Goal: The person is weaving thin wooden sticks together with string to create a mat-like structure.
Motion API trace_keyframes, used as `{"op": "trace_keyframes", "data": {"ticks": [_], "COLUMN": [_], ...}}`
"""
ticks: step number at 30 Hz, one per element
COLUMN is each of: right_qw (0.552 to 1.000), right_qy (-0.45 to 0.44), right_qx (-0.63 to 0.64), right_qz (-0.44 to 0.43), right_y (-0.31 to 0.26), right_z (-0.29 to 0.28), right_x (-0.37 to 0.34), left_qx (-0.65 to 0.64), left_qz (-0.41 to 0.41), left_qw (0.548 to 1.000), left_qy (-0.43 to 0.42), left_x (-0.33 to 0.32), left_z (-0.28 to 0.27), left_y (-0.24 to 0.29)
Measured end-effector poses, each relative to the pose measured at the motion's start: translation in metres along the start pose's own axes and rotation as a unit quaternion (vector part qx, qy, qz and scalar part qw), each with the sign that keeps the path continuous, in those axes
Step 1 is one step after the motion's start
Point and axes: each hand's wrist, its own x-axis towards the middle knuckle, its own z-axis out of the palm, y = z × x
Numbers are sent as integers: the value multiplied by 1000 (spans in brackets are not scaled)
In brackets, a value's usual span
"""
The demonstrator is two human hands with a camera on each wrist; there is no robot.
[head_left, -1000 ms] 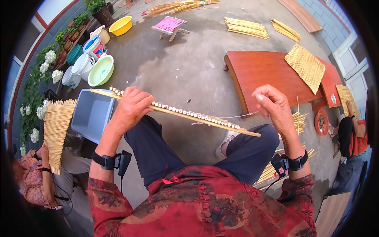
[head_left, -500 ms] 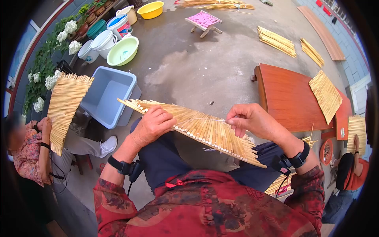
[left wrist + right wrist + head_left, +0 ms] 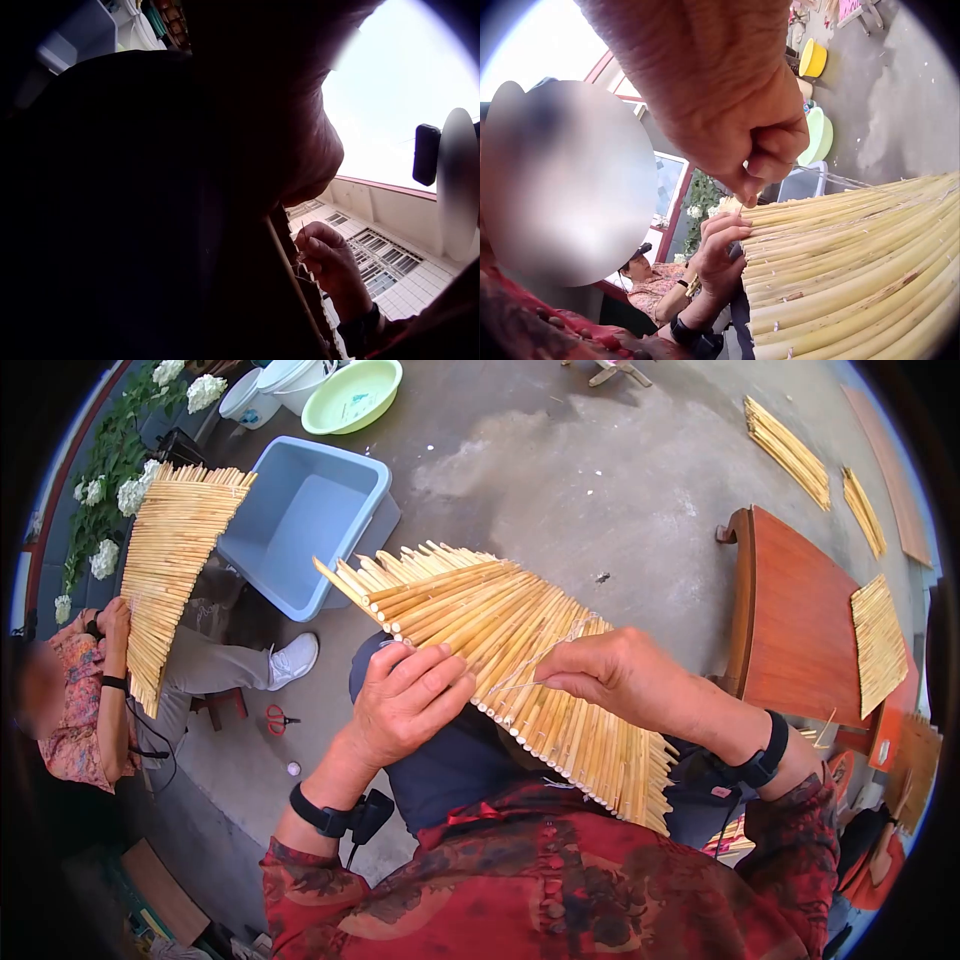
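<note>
A mat of sewn yellow stalks [image 3: 540, 650] lies slanted above the lap, its cut ends toward the body. My left hand [image 3: 412, 695] grips it at the near edge, fingers on top, with the thumb hidden below in the head view. Over the mat's middle, my right hand [image 3: 615, 672] pinches a thin needle [image 3: 739, 211], its tip close to the left fingertips. White thread [image 3: 832, 178] runs from the right hand across the stalks. From below, the left wrist view shows the right hand [image 3: 328, 259] with thumb and forefinger together; most of that view is dark.
A blue tub [image 3: 310, 510] stands ahead left, beside a seated person holding another stalk mat [image 3: 180, 550]. Red scissors [image 3: 279, 719] lie on the floor. At right are a low red-brown table [image 3: 795, 615] with a stalk mat [image 3: 880, 645], and stalk bundles [image 3: 790, 452] farther off.
The mat has turned from edge-on to show its upper face. My right hand has come from out at the right, thread taut, down to the mat near the left hand. The head view has shifted.
</note>
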Motion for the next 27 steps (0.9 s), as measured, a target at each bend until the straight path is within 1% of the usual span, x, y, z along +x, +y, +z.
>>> {"op": "trace_keyframes", "data": {"ticks": [2, 6, 8, 9, 11, 15, 17, 19, 20, 24, 27], "right_qw": [999, 999, 998, 998, 995, 988, 978, 976, 974, 967, 967], "right_qy": [-16, -41, -45, -46, -81, -102, -157, -157, -156, -172, -171], "right_qx": [-11, 4, 41, 46, 58, 116, 134, 151, 166, 186, 189], "right_qz": [25, 25, -8, -8, -2, 2, 34, 23, 12, 20, -6], "right_y": [2, 6, 13, 15, 18, 26, 25, 29, 31, 32, 34], "right_z": [2, 3, 3, 3, 4, 3, 0, 2, 3, 2, 2], "right_x": [-1, 2, 5, 6, 5, 6, 8, 7, 7, 7, 6], "left_qx": [-11, -47, -71, -72, -74, -80, -79, -83, -84, -102, -108], "left_qz": [-10, -15, -22, -13, -6, -1, 5, 28, 26, -2, -10], "left_qw": [1000, 999, 997, 997, 997, 997, 997, 996, 996, 995, 994], "left_qy": [2, 1, 0, 2, -3, -4, -5, -15, -18, -18, -20], "left_x": [2, 4, 5, 7, 9, 10, 12, 12, 11, 9, 9], "left_z": [0, 3, 4, 3, 2, 2, 1, -1, -1, -1, -3], "left_y": [0, -2, -1, -3, -4, -4, -6, -7, -7, -5, -5]}}
